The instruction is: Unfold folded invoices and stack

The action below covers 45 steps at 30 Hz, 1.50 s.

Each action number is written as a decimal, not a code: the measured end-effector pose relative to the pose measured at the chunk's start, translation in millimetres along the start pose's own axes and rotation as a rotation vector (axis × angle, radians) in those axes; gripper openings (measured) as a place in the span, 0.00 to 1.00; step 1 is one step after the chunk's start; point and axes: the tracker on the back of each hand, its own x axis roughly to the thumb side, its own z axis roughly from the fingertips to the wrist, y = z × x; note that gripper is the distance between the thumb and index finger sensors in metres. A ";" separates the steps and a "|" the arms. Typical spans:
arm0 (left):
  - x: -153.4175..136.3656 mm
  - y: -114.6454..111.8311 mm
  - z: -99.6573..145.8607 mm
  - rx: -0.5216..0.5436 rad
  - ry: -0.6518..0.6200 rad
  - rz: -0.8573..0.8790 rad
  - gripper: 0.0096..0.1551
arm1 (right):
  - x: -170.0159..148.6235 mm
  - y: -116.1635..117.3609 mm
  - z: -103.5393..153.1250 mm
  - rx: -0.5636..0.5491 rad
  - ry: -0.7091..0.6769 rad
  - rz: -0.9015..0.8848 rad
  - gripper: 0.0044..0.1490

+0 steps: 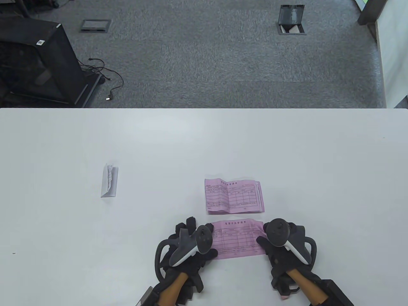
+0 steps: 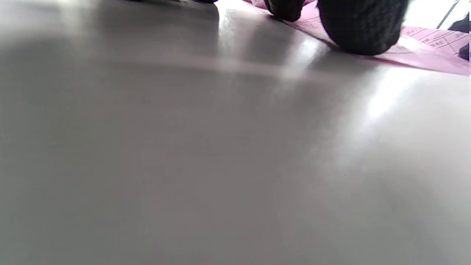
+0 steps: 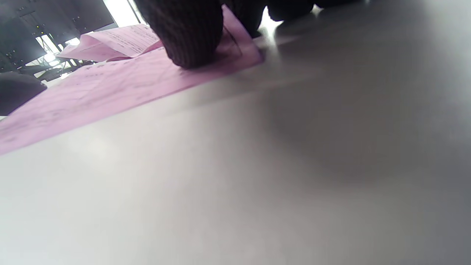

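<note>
A pink invoice (image 1: 237, 239) lies unfolded on the white table (image 1: 204, 143) near the front edge. My left hand (image 1: 204, 237) presses its left end with flat fingers, and my right hand (image 1: 266, 237) presses its right end the same way. In the left wrist view a gloved fingertip (image 2: 358, 27) sits on the pink invoice (image 2: 423, 55). In the right wrist view a fingertip (image 3: 187, 33) pins the pink invoice (image 3: 110, 88) down. A second unfolded pink invoice (image 1: 234, 195) lies just beyond the first. A white folded invoice (image 1: 110, 180) lies at the left.
The table's far edge (image 1: 204, 109) borders grey carpet. A black cabinet (image 1: 38, 63) with cables stands on the floor at the far left, and a floor box (image 1: 291, 19) lies open at the far right.
</note>
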 end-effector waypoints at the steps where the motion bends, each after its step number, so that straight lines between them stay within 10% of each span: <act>1: 0.3 -0.1 0.0 0.000 -0.001 -0.001 0.48 | -0.3 -0.1 -0.1 0.000 0.002 -0.002 0.30; 15: -4.0 3.7 3.5 0.045 -0.014 0.111 0.51 | -5.6 -13.9 6.8 -0.099 -0.068 -0.456 0.21; 28: -56.4 37.8 26.7 0.130 -0.332 0.943 0.66 | 16.4 -68.8 40.7 -0.195 -0.516 -0.875 0.20; 36: -46.7 39.9 30.2 0.365 -0.449 1.024 0.22 | 5.4 -62.6 33.6 -0.197 -0.457 -0.965 0.21; 45: -39.8 36.8 30.6 0.466 -0.369 0.852 0.22 | -0.1 -31.7 9.8 0.103 -0.297 -1.124 0.26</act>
